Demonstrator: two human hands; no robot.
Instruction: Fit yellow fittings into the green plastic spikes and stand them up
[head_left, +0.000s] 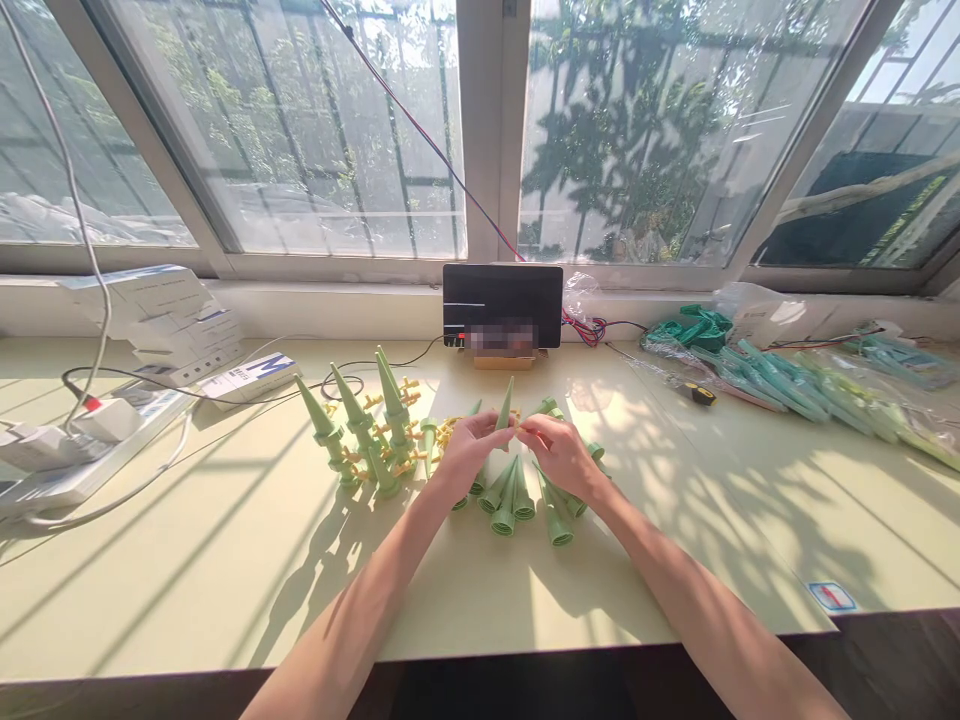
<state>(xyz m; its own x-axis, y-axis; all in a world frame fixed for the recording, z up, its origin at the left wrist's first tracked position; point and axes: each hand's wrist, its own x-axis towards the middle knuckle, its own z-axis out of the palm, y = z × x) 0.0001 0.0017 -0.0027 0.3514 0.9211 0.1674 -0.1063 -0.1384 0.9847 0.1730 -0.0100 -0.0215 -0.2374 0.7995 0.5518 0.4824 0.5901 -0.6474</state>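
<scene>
My left hand (pixel 475 446) is closed around a green plastic watering spike (pixel 505 405), its pointed tip up. The fingers of my right hand (pixel 559 452) pinch a small yellow valve (pixel 517 424) against the spike's side; fingers partly hide where the two meet. Below my hands lie several loose green cones (pixel 503 515), their wide threaded mouths facing me. Just left of my left hand is a pile of yellow valves (pixel 444 432), partly covered. Farther left, several spikes (pixel 360 420) stand upright in a group, with yellow valves sticking out of their sides.
A dark-screened tablet (pixel 502 300) stands at the back against the window frame. At the left are a power strip (pixel 97 440) with cables and white boxes (pixel 251 380). Green plastic-wrapped packs (pixel 772 380) and a yellow-black tape measure (pixel 699 394) lie on the right.
</scene>
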